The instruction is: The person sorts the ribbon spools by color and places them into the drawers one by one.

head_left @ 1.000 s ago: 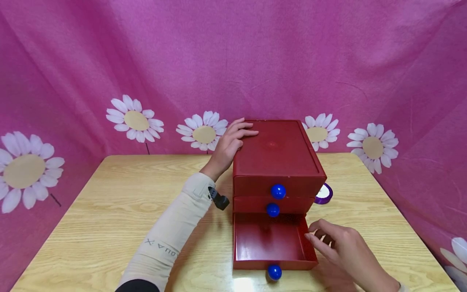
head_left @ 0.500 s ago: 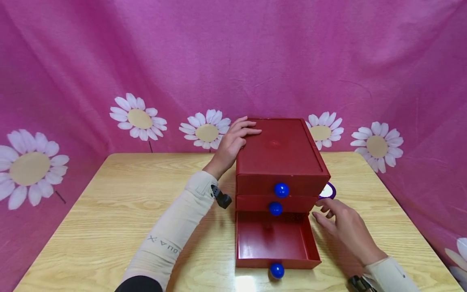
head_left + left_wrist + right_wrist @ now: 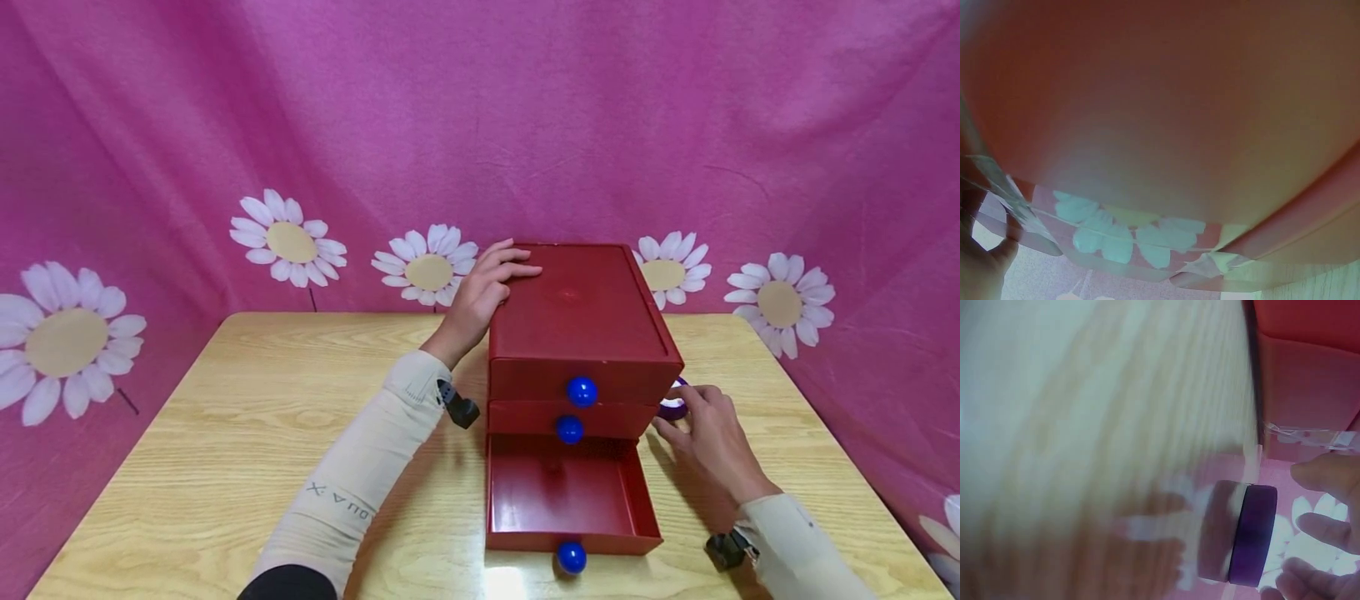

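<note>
A red three-drawer box with blue ball knobs stands on the table. Its bottom drawer is pulled out, and nothing lies inside. My left hand rests on the top left edge of the box, fingers laid over the lid. My right hand is beside the box's right side, at a round purple-and-white roll that looks like a ribbon spool. The right wrist view shows the purple roll flat on the table, with loosely bent fingers just beyond it and a visible gap between.
The light wood table reaches back to a pink cloth backdrop with printed daisies. The two upper drawers are pushed in; their knobs stick out above the open drawer.
My right hand has moved from the open drawer's right wall back to the purple roll. The left hand has stayed on the box; the whole view has shifted slightly.
</note>
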A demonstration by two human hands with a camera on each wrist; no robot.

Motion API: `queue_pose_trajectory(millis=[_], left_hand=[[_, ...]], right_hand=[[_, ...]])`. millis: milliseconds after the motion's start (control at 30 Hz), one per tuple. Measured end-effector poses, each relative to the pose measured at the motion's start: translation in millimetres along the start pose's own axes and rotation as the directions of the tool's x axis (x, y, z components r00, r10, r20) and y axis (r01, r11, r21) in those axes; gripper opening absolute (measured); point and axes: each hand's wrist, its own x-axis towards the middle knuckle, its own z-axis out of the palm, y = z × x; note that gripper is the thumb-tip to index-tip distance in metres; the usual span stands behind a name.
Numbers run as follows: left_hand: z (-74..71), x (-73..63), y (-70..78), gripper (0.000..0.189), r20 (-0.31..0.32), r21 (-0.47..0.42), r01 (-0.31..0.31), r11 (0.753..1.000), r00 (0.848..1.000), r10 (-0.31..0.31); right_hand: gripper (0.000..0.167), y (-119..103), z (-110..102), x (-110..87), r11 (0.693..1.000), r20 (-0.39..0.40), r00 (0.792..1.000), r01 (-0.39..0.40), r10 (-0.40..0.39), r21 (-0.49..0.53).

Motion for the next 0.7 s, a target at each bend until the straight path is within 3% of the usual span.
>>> queue_pose_trajectory(millis=[367,533,700], left_hand=[[0.9,0.6,-1.2,0.05,-0.002,0.003,0.0,1.0,1.0,0.0],[0.8,-0.4,-0.1,0.05,-0.003,0.003,0.001,1.0,1.0,-0.001],[0.4,0.1,0.8,0.051,-0.006,0.012,0.004,1.0,1.0,-0.004]], right_hand=[[0.062,14.6,2.0,12.5,0.996,0.073,0.994,-0.085,0.083,0.03],[0.073,18.0,1.4,18.3,0.99,0.158,0.98,-0.132,0.122,0.051],[0.075,21.1,2.4,23.9,0.988,0.186,0.974,-0.145,0.131,0.061]])
